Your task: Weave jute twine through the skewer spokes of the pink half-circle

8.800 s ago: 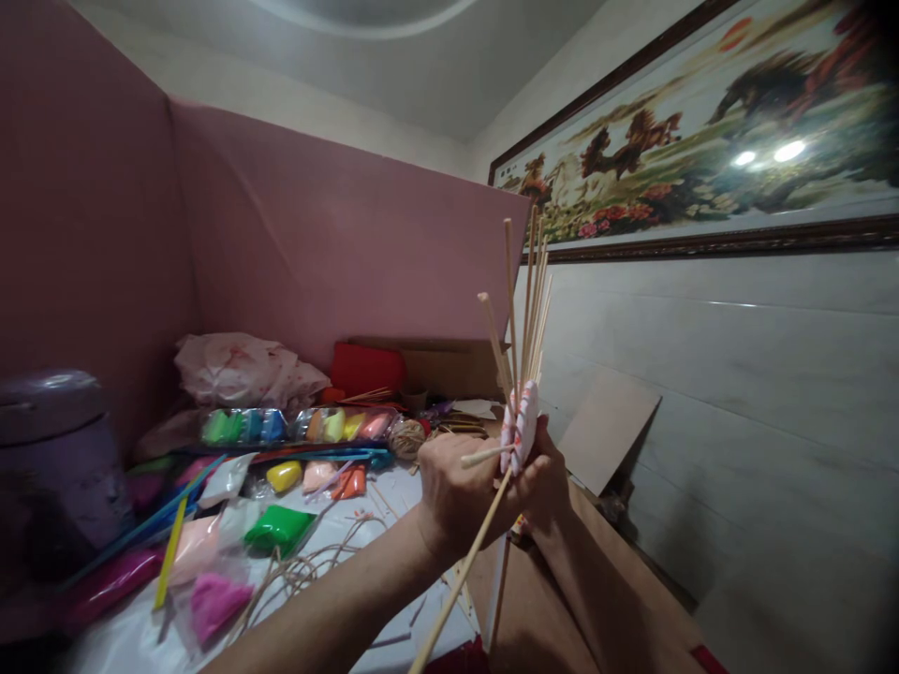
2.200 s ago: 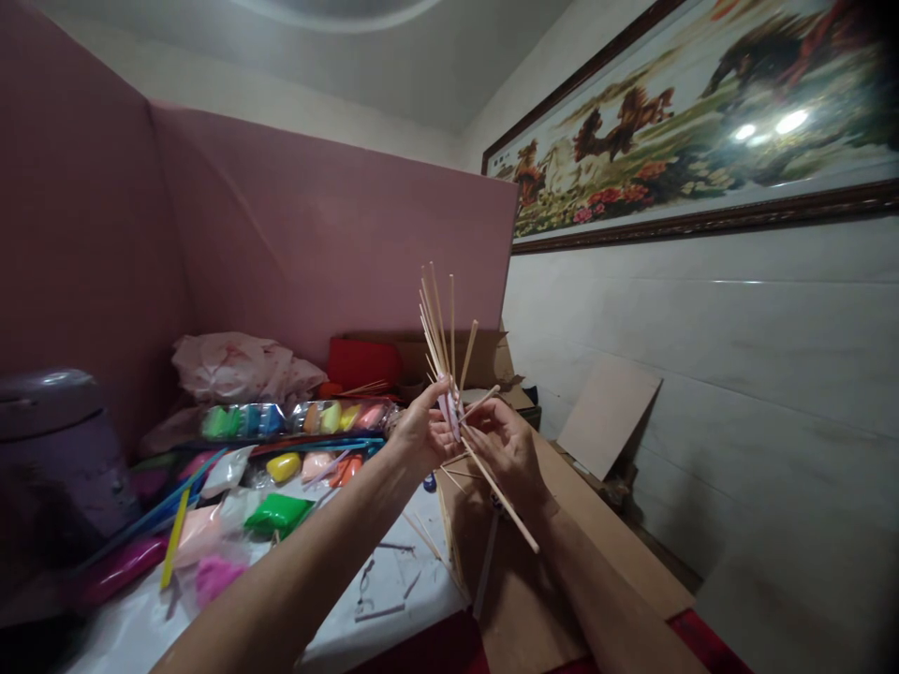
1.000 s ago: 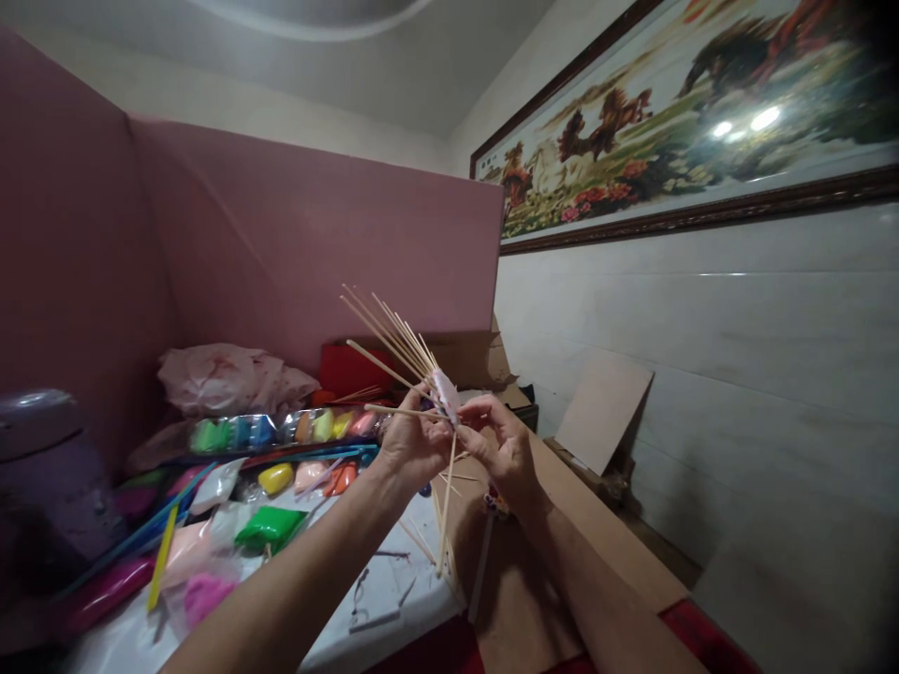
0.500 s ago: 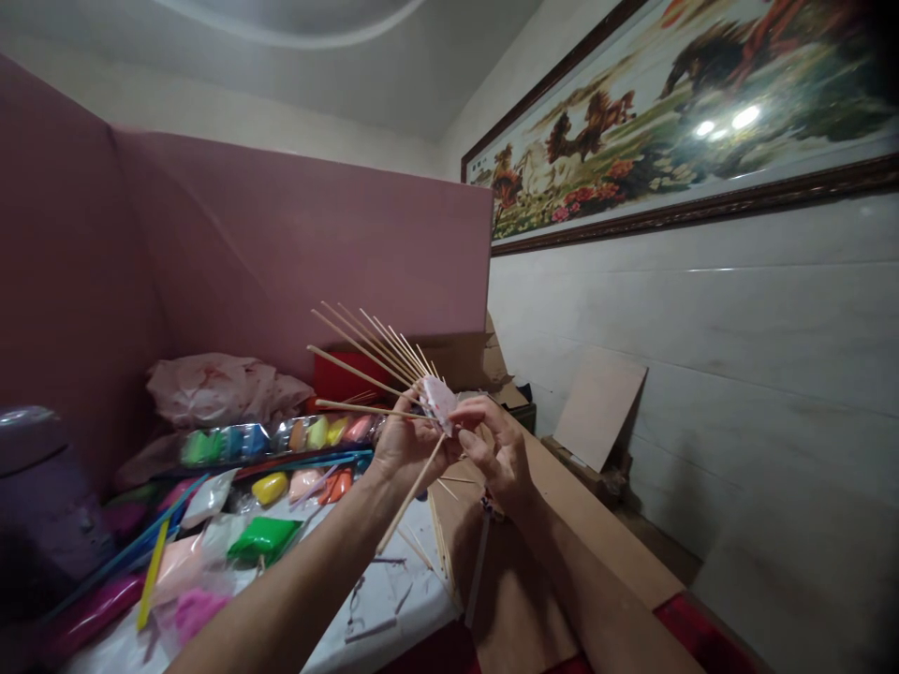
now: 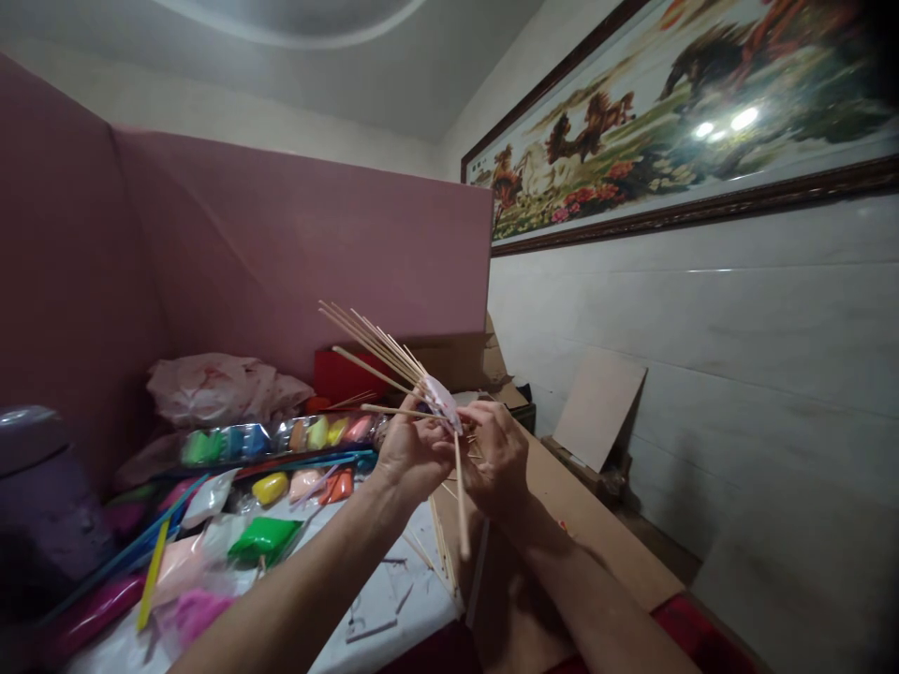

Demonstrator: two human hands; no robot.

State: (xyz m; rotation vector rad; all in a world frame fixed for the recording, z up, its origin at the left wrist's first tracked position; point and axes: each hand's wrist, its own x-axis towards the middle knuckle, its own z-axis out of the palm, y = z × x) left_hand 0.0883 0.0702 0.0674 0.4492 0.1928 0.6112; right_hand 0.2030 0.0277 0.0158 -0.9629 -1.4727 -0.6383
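Note:
Held up over the table is a pale pinkish-white lump (image 5: pixel 441 401), its kind unclear, perhaps clay. Several thin wooden sticks (image 5: pixel 379 348) stand out from it like a fan, and one stick (image 5: pixel 461 496) points down toward me. My left hand (image 5: pixel 414 454) is closed round the lump's near left side, the fingers partly behind it. At the lump's right edge, the bent fingers of my right hand (image 5: pixel 495 449) press against it beside the downward stick. Whether those fingertips also pinch a stick is hidden.
Bags of coloured clay (image 5: pixel 265 540) cover the table's left side, with a row of wrapped colours (image 5: pixel 273 440) behind. Loose sticks (image 5: pixel 441 548) lie below my hands. A lilac bottle (image 5: pixel 49 505) stands far left; a cardboard sheet (image 5: pixel 596 407) leans against the right wall.
The lump and its sticks have turned in my hands. The near stick swung from lower left to almost straight down, and the fan of sticks narrowed. My right hand closed in more on the lump.

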